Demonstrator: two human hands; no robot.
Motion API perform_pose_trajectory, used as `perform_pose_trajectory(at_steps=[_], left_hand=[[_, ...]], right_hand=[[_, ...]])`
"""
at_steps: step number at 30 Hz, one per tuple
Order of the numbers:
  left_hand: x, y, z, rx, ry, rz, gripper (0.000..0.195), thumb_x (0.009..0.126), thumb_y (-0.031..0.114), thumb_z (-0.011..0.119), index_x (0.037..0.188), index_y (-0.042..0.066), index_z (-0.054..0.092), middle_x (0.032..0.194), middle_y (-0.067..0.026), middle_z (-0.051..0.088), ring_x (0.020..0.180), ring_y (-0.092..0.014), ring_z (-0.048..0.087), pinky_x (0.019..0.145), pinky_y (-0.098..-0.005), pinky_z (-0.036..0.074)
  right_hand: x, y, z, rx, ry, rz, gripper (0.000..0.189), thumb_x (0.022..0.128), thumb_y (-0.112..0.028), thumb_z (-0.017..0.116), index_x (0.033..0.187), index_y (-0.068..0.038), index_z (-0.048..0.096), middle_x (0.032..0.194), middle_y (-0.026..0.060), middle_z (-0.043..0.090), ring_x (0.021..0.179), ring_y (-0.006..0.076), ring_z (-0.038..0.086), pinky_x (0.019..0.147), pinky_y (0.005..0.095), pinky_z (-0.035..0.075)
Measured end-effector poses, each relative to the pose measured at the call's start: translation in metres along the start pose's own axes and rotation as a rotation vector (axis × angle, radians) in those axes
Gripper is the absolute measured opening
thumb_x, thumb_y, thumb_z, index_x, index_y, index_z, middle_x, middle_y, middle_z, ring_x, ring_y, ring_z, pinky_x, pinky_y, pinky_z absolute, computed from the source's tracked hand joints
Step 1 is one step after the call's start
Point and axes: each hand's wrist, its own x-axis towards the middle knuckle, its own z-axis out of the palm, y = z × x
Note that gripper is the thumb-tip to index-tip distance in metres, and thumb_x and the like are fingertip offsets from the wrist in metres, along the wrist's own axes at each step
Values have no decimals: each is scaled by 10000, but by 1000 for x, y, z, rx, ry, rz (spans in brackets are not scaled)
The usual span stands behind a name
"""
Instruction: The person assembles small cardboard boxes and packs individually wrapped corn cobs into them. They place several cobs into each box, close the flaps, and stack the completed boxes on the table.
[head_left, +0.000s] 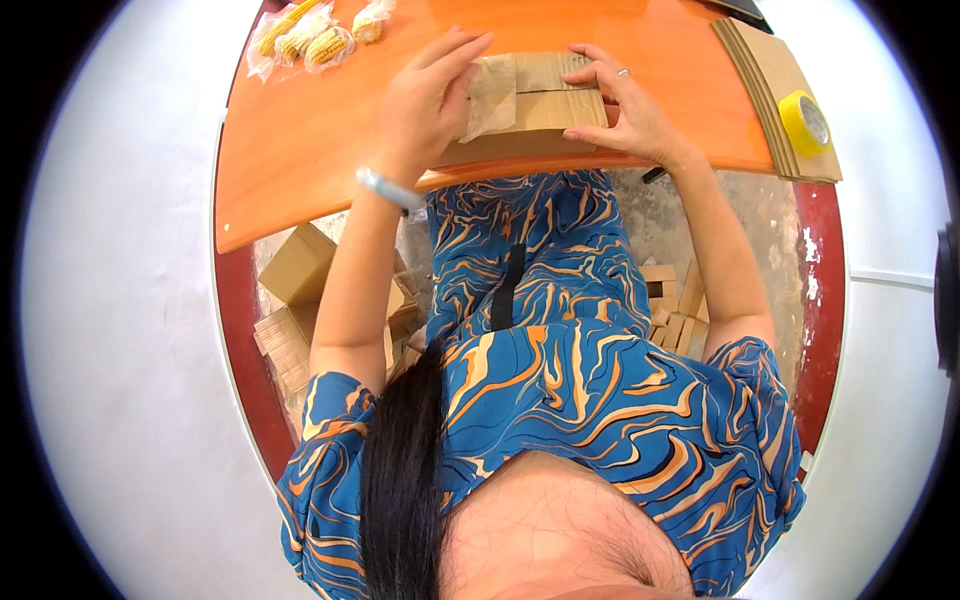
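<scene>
A small brown cardboard box lies at the table's near edge, its top seam running left to right. Clear tape covers the left part of the top, with a loose-looking edge hanging over the near side. My right hand holds the box's right end, thumb at the near edge and fingers on the far top. At the left end is my left hand, slightly blurred, with fingers stretched out and nothing seen in them. Its palm side faces the box and hides that end; whether it presses on the tape I cannot tell.
Corn cobs in clear plastic lie at the table's far left. On the right, a yellow tape roll rests on stacked flat cardboard. Open cardboard boxes stand on the floor at left, more cardboard pieces at right.
</scene>
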Motion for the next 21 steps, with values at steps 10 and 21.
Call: perform_pose_trajectory(at_steps=[10,21], left_hand=[[-38,26,1,609,-409,57,434,967,249,527,1397,190,505,1431,-26,506,1338,-234,446,1112,-502,307],[-52,22,2,521,-206,71,422,840,272,702,1256,235,645,1282,3,632,1255,-249,536,1105,-501,322]], right_hand=[[2,2,4,-44,55,-62,622,714,-310,857,1189,-42,558,1483,184,346,1237,322,506,970,394,487],[2,2,-3,-346,77,-209,650,664,-302,855,1193,-65,561,1482,245,348,1333,391,412,1053,432,412]])
